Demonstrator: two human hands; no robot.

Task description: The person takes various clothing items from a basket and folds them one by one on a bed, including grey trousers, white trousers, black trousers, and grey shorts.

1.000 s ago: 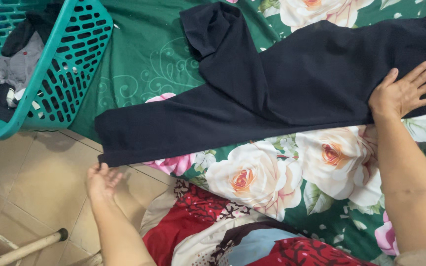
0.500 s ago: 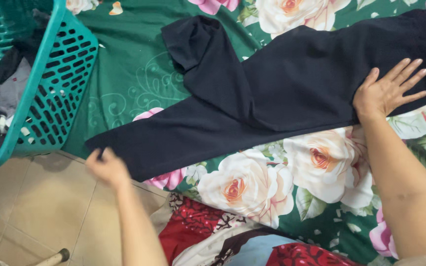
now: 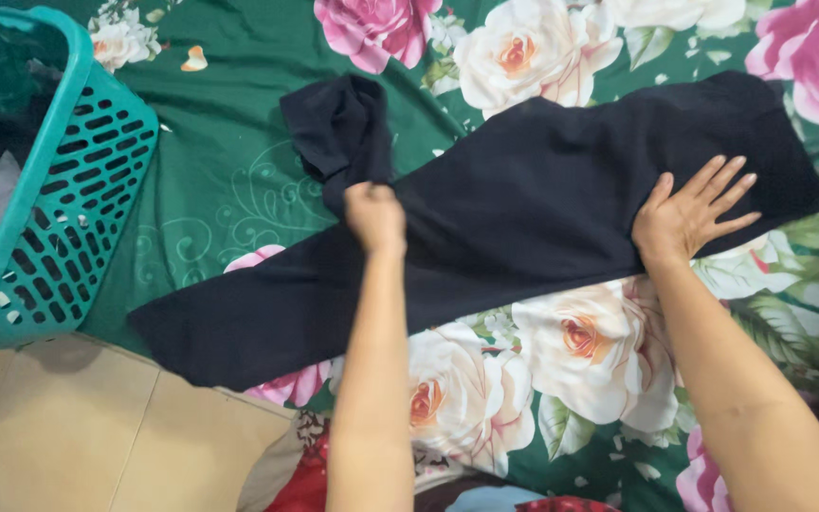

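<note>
On the green flowered bedsheet [image 3: 239, 161], a pair of black trousers [image 3: 542, 209] lies spread out, one leg running down-left toward the edge of the bed and the other leg bunched and folded over near the top. Nearest the camera come two bare forearms. The left hand [image 3: 374, 216] rests on the trousers where the two legs meet; its fingers are curled down into the cloth, but whether they pinch it or only press on it cannot be told. The right hand [image 3: 689, 213] lies flat on the upper part of the trousers, fingers spread wide and straight, palm down, holding nothing.

Half a second ago the left hand was at the cuff of the long leg, down by the bed's edge over the floor; now it has moved up and inward to the crotch. The right hand has kept its flat press on the same part of the cloth. The long leg lies much as before.

Counted: two hands, one pair of trousers, one teal plastic laundry basket [image 3: 87, 218] at the left with some grey and dark clothes inside, standing beside the trousers but apart from them. Beige floor tiles [image 3: 78, 436] show at the lower left, and a red patterned cloth [image 3: 300, 484] at the bottom edge.
</note>
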